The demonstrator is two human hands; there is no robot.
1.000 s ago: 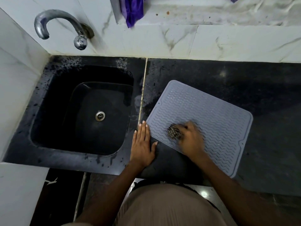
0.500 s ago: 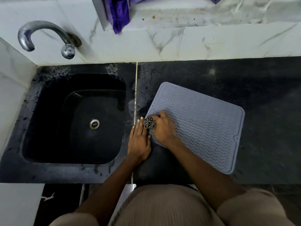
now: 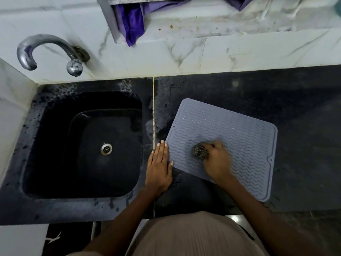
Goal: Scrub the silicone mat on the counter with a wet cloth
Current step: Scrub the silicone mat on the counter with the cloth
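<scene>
A grey silicone mat (image 3: 238, 133) with a wavy ribbed surface lies skewed on the black stone counter (image 3: 304, 108), right of the sink. My right hand (image 3: 217, 161) grips a dark wadded scrubbing cloth (image 3: 200, 151) and presses it onto the mat's near-left part; the hand is blurred. My left hand (image 3: 159, 165) lies flat, fingers straight, on the counter at the mat's left edge, its fingertips and thumb touching that edge.
A black sink (image 3: 88, 145) with a metal drain (image 3: 106, 149) sits left of the mat. A curved metal tap (image 3: 46, 50) juts from the white marble wall. Purple cloth (image 3: 132, 23) hangs from the ledge above. The counter's front edge runs close to my body.
My right hand has swept the cloth from the mat's left edge back rightward onto the mat. My left hand has stayed flat at the mat's edge.
</scene>
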